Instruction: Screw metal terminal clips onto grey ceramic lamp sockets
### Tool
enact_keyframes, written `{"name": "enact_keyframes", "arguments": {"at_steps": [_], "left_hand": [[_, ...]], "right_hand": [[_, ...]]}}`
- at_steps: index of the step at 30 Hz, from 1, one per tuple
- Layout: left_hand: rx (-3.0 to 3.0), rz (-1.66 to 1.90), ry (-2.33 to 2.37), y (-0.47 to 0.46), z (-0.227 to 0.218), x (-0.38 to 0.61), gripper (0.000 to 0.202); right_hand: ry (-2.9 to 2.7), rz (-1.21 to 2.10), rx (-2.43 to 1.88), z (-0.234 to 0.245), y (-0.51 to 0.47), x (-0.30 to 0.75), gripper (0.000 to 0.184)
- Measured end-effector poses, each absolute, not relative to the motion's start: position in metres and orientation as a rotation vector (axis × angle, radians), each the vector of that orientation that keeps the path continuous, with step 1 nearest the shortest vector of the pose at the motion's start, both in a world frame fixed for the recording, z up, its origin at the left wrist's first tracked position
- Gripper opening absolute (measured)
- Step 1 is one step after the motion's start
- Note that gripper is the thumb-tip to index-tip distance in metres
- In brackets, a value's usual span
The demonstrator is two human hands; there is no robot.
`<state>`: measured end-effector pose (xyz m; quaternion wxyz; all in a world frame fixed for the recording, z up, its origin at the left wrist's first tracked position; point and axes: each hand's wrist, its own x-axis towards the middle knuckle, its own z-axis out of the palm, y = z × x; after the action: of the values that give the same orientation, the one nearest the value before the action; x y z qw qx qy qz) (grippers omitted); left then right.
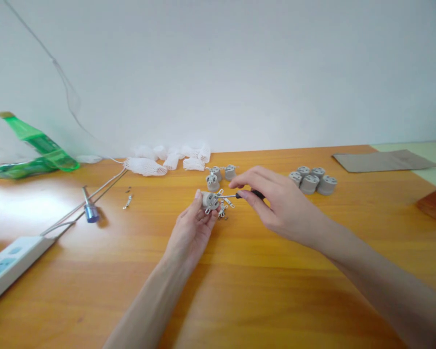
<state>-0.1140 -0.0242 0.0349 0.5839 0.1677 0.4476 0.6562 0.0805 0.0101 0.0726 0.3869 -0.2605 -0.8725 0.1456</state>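
There are nine grey sockets (310, 184), one screwdriver (238, 196), one power strip (18, 264) and one brown sheet (383, 161).

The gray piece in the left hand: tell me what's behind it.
Behind the gray piece, held in the left hand, similar gray pieces stand on the table, the nearest topped with a metal part. Whatever the held piece itself covers cannot be seen.

Head cam, close in, facing forward and down across glossy orange-brown wooden surface (261, 286) (flat pale-grey wall (240, 72) up top).
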Motion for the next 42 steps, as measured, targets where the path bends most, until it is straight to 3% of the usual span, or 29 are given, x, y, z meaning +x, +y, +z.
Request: {"name": "enact_keyframes", "arguments": {"at_steps": [5, 13, 19, 24, 30, 35, 42], "left_hand": [[0.450, 1.584, 1.044, -0.024, 0.033, -0.115, 0.023], [0.498, 1.596, 1.016, -0.028, 0.029, -0.110, 0.022], [0.527, 1.621, 1.021, -0.028, 0.029, -0.110, 0.025], [0.558, 1.625, 1.007, -0.028, 0.027, -0.108, 0.026], [0.530, 1.639, 1.025, -0.028, 0.027, -0.110, 0.026], [0.526, 1.635, 1.016, -0.028, 0.026, -0.107, 0.027], [0.534, 1.683, 1.022, -0.027, 0.030, -0.112, 0.027]], "right_hand": [[-2.215, 0.413, -0.624, 0.067, 0.012, 0.082, 0.036], [-2.122, 0.470, -0.824, 0.063, 0.014, 0.082, 0.015], [-2.162, 0.397, -0.613, 0.062, 0.013, 0.081, 0.028], [-2.108, 0.450, -0.846, 0.060, 0.013, 0.081, 0.015], [-2.175, 0.438, -0.645, 0.058, 0.017, 0.083, 0.030], [-2.121, 0.460, -0.806, 0.057, 0.015, 0.082, 0.015], [-2.151, 0.444, -0.613, 0.053, 0.013, 0.079, 0.025]]}}
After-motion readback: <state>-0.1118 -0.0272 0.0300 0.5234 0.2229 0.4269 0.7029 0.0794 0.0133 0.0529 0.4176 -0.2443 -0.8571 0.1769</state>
